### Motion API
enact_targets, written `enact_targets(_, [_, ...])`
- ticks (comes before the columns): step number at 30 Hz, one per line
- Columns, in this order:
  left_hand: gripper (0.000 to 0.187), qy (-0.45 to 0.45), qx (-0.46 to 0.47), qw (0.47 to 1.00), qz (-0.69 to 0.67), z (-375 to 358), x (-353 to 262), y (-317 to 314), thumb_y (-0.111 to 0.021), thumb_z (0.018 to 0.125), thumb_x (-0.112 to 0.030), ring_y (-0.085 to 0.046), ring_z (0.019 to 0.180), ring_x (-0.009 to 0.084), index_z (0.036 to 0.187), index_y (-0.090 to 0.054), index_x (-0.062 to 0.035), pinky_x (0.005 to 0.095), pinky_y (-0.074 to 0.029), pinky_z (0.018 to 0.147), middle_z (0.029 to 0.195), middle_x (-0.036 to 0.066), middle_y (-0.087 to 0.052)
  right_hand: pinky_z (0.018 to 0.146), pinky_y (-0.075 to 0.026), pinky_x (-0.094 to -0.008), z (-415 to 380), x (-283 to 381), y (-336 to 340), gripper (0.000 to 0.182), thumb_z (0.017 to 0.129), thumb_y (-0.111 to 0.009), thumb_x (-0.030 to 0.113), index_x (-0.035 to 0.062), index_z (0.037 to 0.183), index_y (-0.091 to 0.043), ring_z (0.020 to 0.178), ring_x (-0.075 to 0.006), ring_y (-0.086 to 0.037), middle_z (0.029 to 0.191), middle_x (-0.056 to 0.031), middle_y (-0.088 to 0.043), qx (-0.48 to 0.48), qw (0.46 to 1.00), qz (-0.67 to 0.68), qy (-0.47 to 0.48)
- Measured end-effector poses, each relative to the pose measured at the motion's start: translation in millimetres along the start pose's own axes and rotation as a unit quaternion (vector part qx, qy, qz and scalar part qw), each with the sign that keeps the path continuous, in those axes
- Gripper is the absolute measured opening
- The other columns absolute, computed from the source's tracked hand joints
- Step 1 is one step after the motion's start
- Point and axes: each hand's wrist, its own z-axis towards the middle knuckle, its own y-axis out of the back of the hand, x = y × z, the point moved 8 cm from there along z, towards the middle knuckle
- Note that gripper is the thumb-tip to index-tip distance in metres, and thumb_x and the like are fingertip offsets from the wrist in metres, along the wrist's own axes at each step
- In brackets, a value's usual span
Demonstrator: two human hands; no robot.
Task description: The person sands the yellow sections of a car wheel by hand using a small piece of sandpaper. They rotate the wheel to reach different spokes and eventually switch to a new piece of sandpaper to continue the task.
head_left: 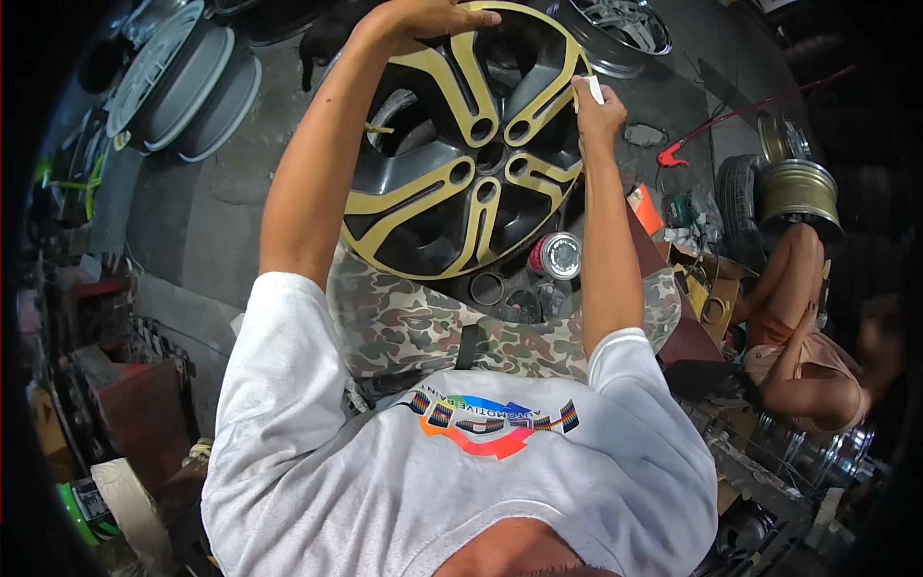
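Note:
A large alloy wheel [490,157], black with gold-coloured spoke faces and lip, stands tilted before my knees. At its far edge, my left hand [433,19] grips the rim, one digit stretched along the gold lip; part of this hand is cut off by the frame. My right hand [601,113] is at the wheel's right edge, with its fingers closed on a small white folded piece [593,89], whose material I cannot make out. Below the wheel sit a red tin with a silver lid [561,256], a dark ring [486,288] and a clear jar [522,307].
Grey wheels [197,87] stand at the left, and a chrome wheel [625,27] lies at the far right. A red air gun [672,154] trails its hose. Another person [803,356] sits at the right beside a gold wheel barrel [798,192] and a tyre [738,204].

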Motion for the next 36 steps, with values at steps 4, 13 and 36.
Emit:
enact_targets(4, [0.043,0.006,0.002,0.999,-0.040,-1.8,-3.5,2.4,-0.069,0.099,-0.035,-0.064,0.094,0.0194,0.120,-0.070,0.0021,0.0366,-0.052,0.085,0.102,0.013,-0.074,0.063,-0.049,-0.0364,-14.7,-15.0,2.3,0.037,0.081,-0.084,0.031,-0.0039,0.079,-0.071,0.063,-0.0156,-0.061,0.070,-0.0116,-0.070,-0.011,0.998,-0.067,0.002])
enact_targets(13, [0.041,0.013,0.010,0.996,-0.089,-0.4,-0.4,-2.6,-0.070,0.099,-0.033,-0.064,0.097,0.0187,0.121,-0.070,0.0015,0.0350,-0.052,0.085,0.103,0.012,-0.074,0.065,-0.050,-0.0361,0.3,-18.9,2.1,0.039,0.079,-0.083,0.030,-0.0063,0.082,-0.072,0.065,-0.0164,-0.062,0.071,-0.0113,-0.069,-0.054,0.998,-0.037,0.000])
enact_targets(36, [0.044,0.004,-0.009,0.999,-0.047,-5.5,-5.5,2.1,-0.068,0.099,-0.036,-0.064,0.096,0.0213,0.122,-0.069,0.0014,0.0365,-0.052,0.085,0.103,0.013,-0.073,0.048,-0.046,-0.0274,37.9,-43.0,-5.1,0.028,0.078,-0.084,0.017,-0.0056,0.088,-0.071,0.057,-0.0142,-0.061,0.076,-0.0088,-0.068,0.050,0.982,0.066,-0.167])
